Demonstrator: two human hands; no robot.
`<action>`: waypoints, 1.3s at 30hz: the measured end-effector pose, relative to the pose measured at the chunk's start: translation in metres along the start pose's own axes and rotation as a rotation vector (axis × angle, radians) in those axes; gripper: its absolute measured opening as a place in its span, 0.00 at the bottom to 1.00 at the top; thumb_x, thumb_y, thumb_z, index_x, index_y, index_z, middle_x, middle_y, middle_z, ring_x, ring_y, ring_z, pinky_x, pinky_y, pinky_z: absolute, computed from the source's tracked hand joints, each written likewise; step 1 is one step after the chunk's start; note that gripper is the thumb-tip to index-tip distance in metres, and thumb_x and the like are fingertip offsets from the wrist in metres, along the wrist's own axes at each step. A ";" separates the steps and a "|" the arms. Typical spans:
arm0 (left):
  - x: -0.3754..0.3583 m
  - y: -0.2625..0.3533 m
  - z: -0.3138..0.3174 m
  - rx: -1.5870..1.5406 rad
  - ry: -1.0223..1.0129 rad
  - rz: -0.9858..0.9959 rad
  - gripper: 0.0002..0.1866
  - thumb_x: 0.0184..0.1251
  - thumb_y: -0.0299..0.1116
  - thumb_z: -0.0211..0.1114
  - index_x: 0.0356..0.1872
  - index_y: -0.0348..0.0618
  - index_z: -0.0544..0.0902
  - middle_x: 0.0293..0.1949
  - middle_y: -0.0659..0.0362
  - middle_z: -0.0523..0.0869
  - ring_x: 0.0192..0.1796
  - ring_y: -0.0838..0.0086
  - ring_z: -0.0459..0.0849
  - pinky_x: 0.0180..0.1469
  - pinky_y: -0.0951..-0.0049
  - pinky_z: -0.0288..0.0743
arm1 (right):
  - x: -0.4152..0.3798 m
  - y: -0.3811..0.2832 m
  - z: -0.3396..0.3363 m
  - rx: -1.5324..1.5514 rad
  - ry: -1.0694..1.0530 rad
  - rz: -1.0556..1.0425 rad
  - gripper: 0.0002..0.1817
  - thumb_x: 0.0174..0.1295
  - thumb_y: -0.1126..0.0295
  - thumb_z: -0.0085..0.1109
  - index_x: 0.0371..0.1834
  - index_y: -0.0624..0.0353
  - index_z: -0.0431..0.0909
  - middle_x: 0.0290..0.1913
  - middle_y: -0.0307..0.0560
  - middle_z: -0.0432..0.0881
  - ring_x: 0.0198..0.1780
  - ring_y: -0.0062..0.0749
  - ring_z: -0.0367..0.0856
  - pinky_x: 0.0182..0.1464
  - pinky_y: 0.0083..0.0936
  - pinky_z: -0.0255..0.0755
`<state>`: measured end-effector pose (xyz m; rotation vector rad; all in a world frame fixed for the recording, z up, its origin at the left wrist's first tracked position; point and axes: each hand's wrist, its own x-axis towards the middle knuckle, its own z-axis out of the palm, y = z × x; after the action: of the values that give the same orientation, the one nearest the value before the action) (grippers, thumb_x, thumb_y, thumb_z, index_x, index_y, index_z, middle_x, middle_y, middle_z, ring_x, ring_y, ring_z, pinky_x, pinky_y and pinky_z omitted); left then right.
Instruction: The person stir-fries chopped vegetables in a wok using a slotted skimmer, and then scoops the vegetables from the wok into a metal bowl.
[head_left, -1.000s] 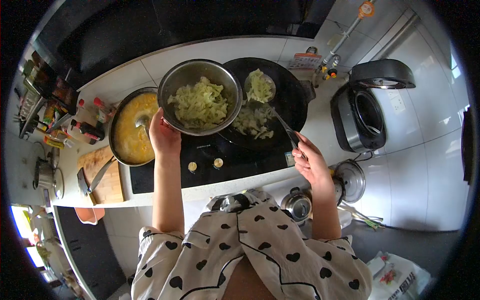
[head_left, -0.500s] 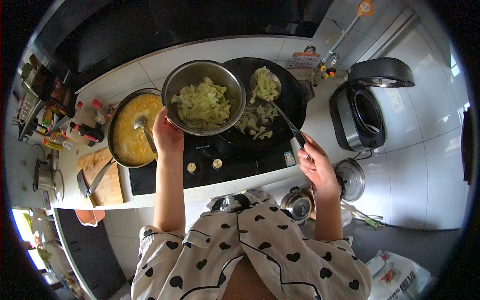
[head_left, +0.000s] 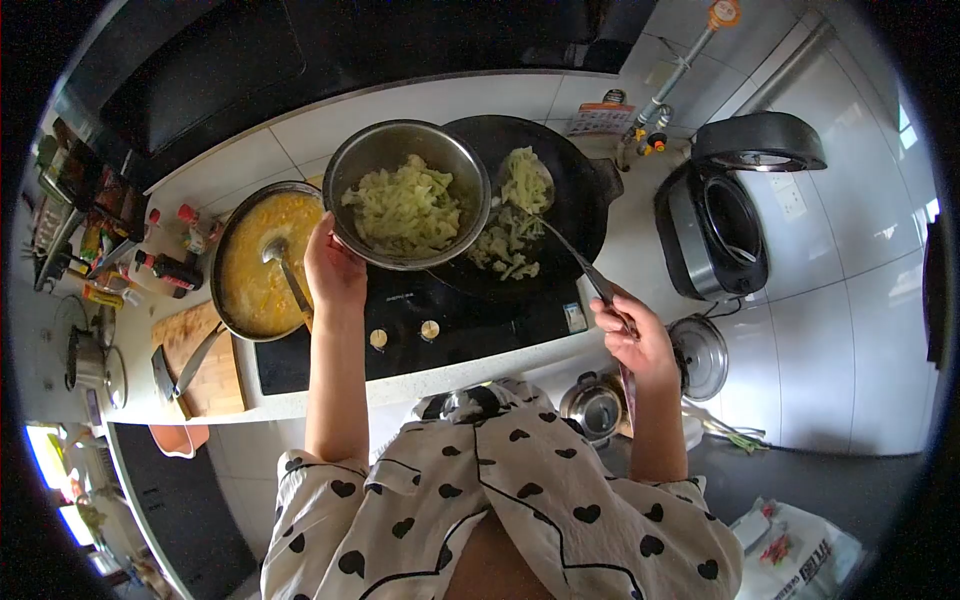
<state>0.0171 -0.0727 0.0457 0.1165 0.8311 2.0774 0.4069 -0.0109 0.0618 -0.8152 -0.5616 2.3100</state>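
Observation:
My left hand [head_left: 335,268] grips the near-left rim of a steel bowl [head_left: 345,225], which holds pale green chopped vegetable [head_left: 408,210]. The bowl hangs over the left part of a black wok [head_left: 575,225], hiding some of it. In my right hand [head_left: 632,330] is the dark handle of a ladle [head_left: 570,245]. More of the same vegetable fills the ladle's head, which is held over the wok just right of the bowl. Pieces of vegetable [head_left: 505,250] lie in the wok below.
Left of the bowl, a pan [head_left: 218,270] holds yellow soup with a spoon [head_left: 288,270] in it. A cutting board [head_left: 215,375] with a knife [head_left: 195,365] lies at the front left, bottles [head_left: 170,268] behind it. An open rice cooker [head_left: 690,240] stands right of the wok.
The ladle with its vegetable has come slightly down and left, nearer the bowl. My right hand has lowered a little. The bowl stays nearly in place.

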 end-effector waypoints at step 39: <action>-0.003 0.004 0.002 -0.023 0.016 0.005 0.08 0.66 0.32 0.55 0.36 0.40 0.79 0.32 0.61 0.85 0.34 0.75 0.84 0.37 0.75 0.78 | -0.004 0.008 0.011 0.217 -0.067 0.026 0.15 0.71 0.69 0.41 0.58 0.56 0.64 0.32 0.38 0.65 0.17 0.07 0.54 0.14 0.04 0.49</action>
<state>0.0168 -0.0756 0.0503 0.0898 0.8169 2.0950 0.3982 -0.0211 0.0672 -0.6472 -0.3226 2.3779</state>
